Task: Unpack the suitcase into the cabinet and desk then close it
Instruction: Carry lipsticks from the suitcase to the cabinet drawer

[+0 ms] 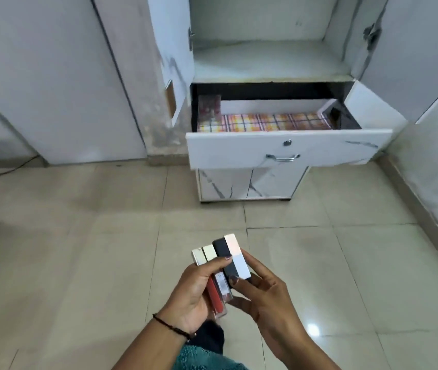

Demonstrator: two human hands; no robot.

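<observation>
Head view: left hand [192, 293] and right hand [264, 299] grip cosmetic sticks [224, 253]; drawer [319, 149] ahead open.

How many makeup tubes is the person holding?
4, fanned between left hand and right hand: two cream-capped tubes leftmost, a black tube, a white tube rightmost. More may hide.

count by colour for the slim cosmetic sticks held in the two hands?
Cream-capped slim plastic tubes: 2
Black slim rectangular stick: 1
White slim rectangular box: 1
Total: 4
</observation>
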